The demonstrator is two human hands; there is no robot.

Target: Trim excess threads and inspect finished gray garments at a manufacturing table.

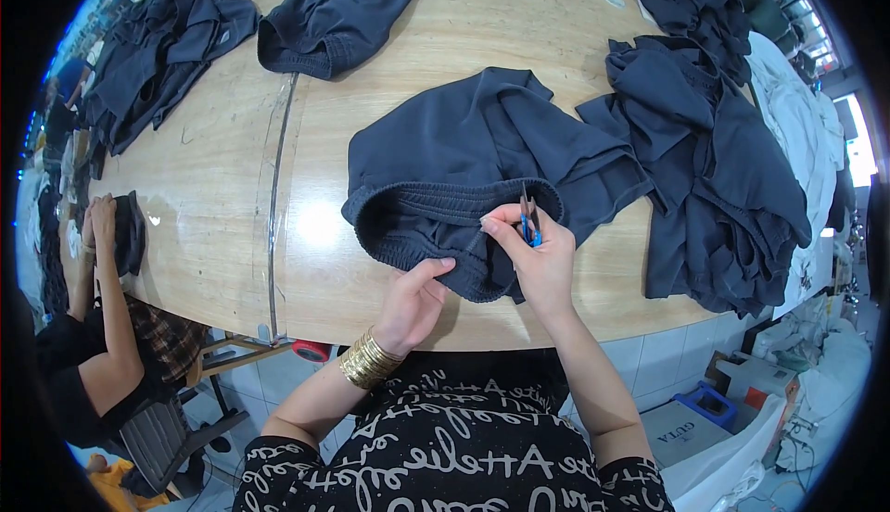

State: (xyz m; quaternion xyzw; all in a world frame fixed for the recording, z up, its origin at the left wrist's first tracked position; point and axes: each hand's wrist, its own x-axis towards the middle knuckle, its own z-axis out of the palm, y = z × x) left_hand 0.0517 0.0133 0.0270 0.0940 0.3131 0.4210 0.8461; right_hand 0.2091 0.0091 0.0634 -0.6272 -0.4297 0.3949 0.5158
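Dark navy elastic-waist pants [445, 141] lie on the table in front of me, with the gathered waistband [408, 195] opened toward me. My left hand [417, 301], with gold bangles at the wrist, grips the near edge of the waistband between thumb and fingers. A small pair of thread snips [530, 220] with blue handles sits in my right hand [540, 257], blades pointing away from me. The thumb and index finger of that hand pinch together over the waistband opening. Whether a thread is between them is too small to tell.
Piles of dark garments lie at the right [709, 169] and far left [176, 49], with another dark garment [343, 16] at the back. A seam [278, 188] crosses the wooden table. A co-worker's hands [102, 220] handle dark cloth at the left. Boxes [681, 429] stand on the floor.
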